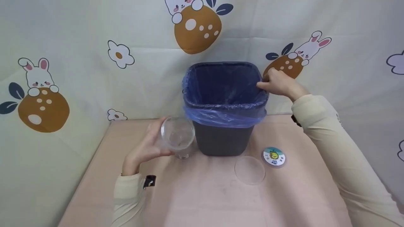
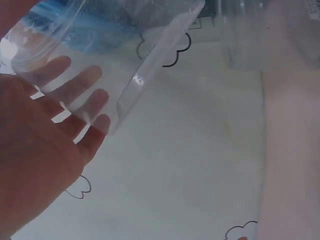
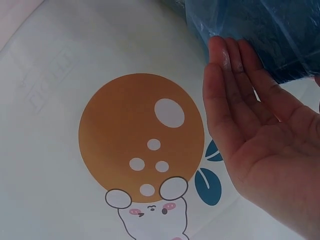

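Observation:
A clear plastic jar (image 1: 177, 132) is in my left hand (image 1: 148, 145), its round mouth tilted toward the head camera. In the left wrist view the fingers curve around the jar's (image 2: 135, 65) see-through wall. My right hand (image 1: 279, 83) grips the right rim of a dark grey trash can (image 1: 224, 142), thumb at the inner side. A blue plastic liner (image 1: 221, 115) lines the can and folds down over its rim. In the right wrist view the fingers (image 3: 235, 90) lie against the liner's outside. The can's floor cannot be made out.
On the pink tabletop (image 1: 217, 201), a clear round disc (image 1: 249, 170) and a round lid with a printed label (image 1: 274, 156) lie in front of the can. Another clear container (image 2: 245, 35) shows in the left wrist view. A patterned cloth (image 1: 151, 82) hangs close behind.

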`<state>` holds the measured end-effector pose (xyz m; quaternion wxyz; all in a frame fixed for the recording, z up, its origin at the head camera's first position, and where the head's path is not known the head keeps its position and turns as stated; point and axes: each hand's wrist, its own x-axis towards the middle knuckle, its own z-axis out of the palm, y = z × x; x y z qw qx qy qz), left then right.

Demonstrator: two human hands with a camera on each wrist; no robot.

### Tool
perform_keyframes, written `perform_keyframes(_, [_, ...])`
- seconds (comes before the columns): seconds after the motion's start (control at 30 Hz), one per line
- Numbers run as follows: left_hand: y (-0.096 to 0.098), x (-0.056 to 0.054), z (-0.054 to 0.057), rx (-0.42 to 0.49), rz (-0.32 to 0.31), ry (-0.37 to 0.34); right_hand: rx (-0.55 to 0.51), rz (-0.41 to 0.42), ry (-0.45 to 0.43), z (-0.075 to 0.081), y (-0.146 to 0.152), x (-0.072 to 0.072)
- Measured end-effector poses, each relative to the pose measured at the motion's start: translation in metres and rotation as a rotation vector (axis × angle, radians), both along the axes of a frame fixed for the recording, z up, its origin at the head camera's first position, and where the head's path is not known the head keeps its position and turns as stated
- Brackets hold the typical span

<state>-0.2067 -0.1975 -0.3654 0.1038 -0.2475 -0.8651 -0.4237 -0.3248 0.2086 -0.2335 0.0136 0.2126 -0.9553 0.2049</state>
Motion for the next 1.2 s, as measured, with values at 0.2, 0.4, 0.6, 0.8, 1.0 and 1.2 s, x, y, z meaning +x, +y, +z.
perform_keyframes(0.2, [0.012, 0.000, -0.035, 0.138, -0.218, -0.075, 0.003, -0.009, 0.004, -0.002, 0.000, 0.000])
perform_keyframes(0.4, [0.026, 0.002, -0.049, 0.146, -0.295, -0.082, 0.004, -0.011, -0.008, 0.000, 0.000, 0.000])
perform_keyframes(0.6, [0.038, 0.004, -0.060, 0.134, -0.339, -0.158, 0.000, -0.011, 0.013, -0.001, 0.000, 0.000])
perform_keyframes(0.8, [0.046, 0.001, -0.081, 0.102, -0.307, -0.245, -0.005, -0.011, 0.006, -0.003, -0.001, 0.000])
perform_keyframes(1.0, [0.043, -0.005, -0.099, 0.111, -0.298, -0.334, -0.020, -0.009, 0.001, -0.003, -0.001, 0.000])
perform_keyframes(1.2, [0.038, -0.009, -0.109, 0.144, -0.324, -0.392, -0.053, -0.022, 0.002, -0.005, 0.001, -0.001])
